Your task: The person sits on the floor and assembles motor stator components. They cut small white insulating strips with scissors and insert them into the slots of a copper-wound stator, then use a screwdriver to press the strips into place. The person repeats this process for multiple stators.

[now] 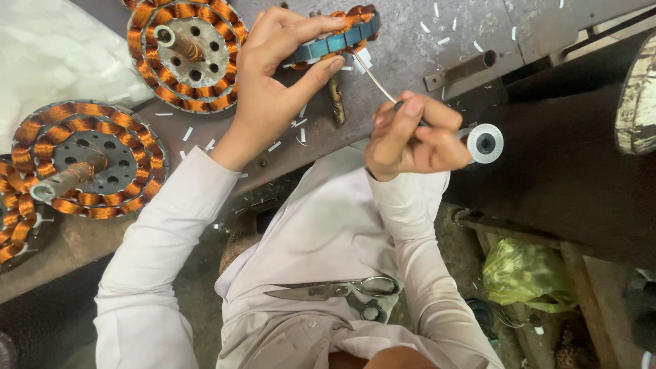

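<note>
My left hand (277, 75) grips a round motor stator (338, 34) with copper windings and a blue-grey rim, held on edge over the workbench (410, 51). My right hand (413, 133) is closed on a thin metal tool (374, 76) whose tip reaches up to the stator's lower edge. A white roll of tape (485, 143) sits right beside that hand's fingers. Scissors (342, 290) lie on my lap.
Two finished stators with copper coils and shafts rest on the bench, one at top left (184, 51) and one at far left (85, 160). White paper scraps litter the bench. A yellow-green plastic bag (526, 273) lies lower right. A metal bracket (461, 68) is fixed at upper right.
</note>
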